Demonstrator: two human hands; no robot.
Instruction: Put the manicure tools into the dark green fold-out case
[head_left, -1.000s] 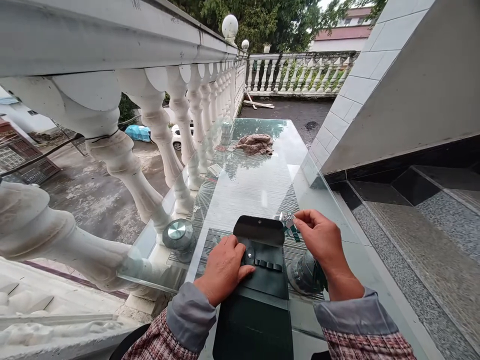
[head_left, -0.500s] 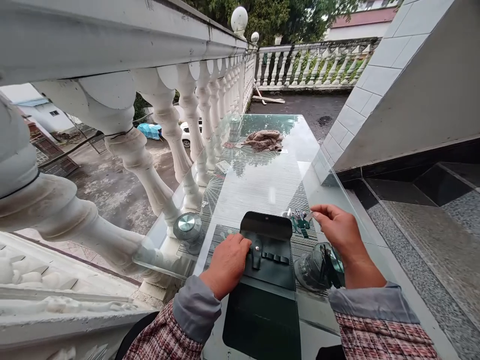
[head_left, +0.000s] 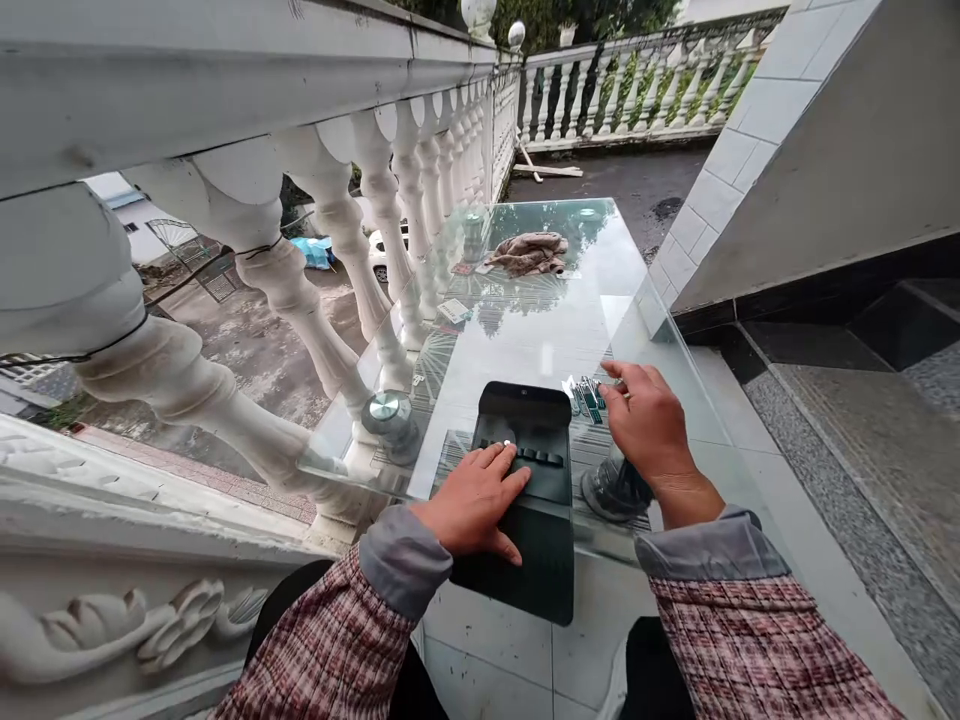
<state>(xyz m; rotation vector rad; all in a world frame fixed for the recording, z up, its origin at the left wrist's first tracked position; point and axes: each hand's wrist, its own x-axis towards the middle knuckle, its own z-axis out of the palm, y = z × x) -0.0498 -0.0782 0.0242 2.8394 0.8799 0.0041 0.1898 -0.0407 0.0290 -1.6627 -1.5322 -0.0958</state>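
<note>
An unfolded dark green case, which looks like leather, lies near the front edge of the glass table, its lower flap overhanging. Small loops run across its inside. My left hand rests on the case with fingers spread, covering part of the loops and a round stud. Just right of the case's upper flap lies a small heap of green and silvery pieces, too small to name. My right hand is at this heap, thumb and fingers curled in a pinch; what they hold is hidden.
A crumpled brown cloth lies toward the table's far end, with a small card nearer on the left. A round metal-topped support stands under the glass at left. White balusters line the left side; stone steps are at right.
My left hand has opened from the case's left edge and moved down onto its middle. My right hand, earlier pinching a small silvery piece beside the heap, has come closer over the heap.
</note>
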